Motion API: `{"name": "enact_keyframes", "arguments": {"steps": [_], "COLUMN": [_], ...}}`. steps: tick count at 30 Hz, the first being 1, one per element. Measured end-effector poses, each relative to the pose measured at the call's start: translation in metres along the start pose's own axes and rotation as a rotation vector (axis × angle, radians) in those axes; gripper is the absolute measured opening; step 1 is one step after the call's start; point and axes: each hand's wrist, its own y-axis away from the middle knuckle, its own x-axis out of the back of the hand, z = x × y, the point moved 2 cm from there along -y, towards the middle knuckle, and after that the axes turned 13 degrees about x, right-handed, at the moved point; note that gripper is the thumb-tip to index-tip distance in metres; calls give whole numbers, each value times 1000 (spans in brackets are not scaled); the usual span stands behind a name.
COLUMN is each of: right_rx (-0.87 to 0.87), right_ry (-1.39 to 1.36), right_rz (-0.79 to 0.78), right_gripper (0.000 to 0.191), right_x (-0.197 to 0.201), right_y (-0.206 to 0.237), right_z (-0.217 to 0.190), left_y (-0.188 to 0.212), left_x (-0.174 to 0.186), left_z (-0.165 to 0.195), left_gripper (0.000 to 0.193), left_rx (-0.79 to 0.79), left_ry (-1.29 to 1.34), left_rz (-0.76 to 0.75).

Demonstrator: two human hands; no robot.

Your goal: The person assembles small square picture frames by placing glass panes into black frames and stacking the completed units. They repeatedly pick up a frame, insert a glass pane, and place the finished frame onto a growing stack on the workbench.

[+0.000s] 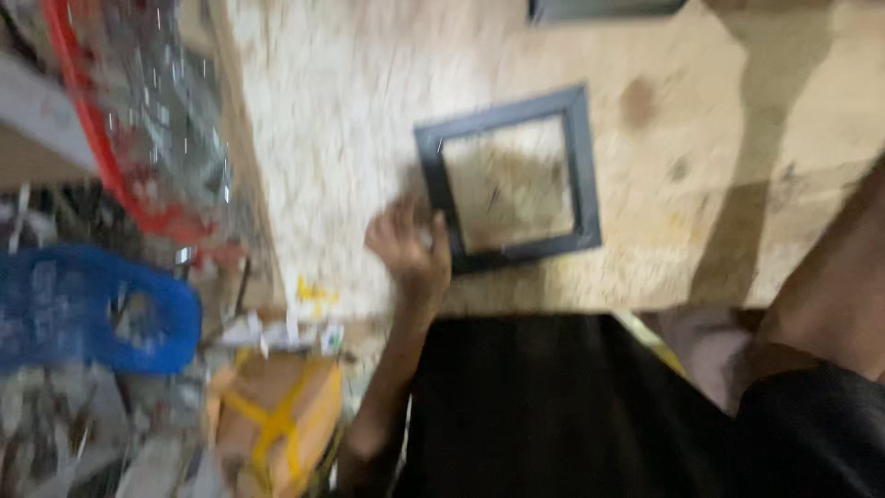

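One dark picture frame [508,175], one blue plastic piece [92,309], one strapped cardboard box [277,415], one hand [410,254].

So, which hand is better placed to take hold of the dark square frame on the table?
The left hand. It is at the lower left corner of the dark frame, seemingly touching it. Only the right arm shows, at the picture's right edge, apart from the frame; its hand is out of view.

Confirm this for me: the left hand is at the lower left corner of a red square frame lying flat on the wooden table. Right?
Not quite. In the head view the frame is dark grey, not red. The rest holds: the left hand is at its lower left corner, and it lies flat on the wooden table.
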Motion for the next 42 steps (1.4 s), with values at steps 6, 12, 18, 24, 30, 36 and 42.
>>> {"name": "enact_keyframes", "arguments": {"steps": [6, 12, 18, 24, 30, 36, 42], "right_rx": [-127, -292, -103, 256, 323, 249, -96], "right_ry": [285, 246, 121, 673, 913, 597, 250], "right_rz": [-178, -370, -311, -415, -544, -321, -267], "right_gripper": [55, 66, 66, 64, 44, 70, 66], "right_x": [-73, -128, -136, -143, -139, -123, -137], "right_y": [152, 192, 192, 198, 199, 195, 171], "right_z": [-98, -71, -56, -67, -64, -60, -91], "left_y": [3, -4, -7, -7, -2, 8, -10], "left_x": [-2, -4, 1, 5, -3, 10, 24], "left_z": [1, 3, 9, 12, 7, -1, 9], "left_gripper": [56, 49, 53, 60, 46, 63, 58], "left_rx": [-86, -155, -142, -122, -223, 1, 527], "left_ry": [-24, -63, -155, -113, -204, -133, 581], "left_rz": [-169, -210, -275, -260, -201, -151, -351]}}
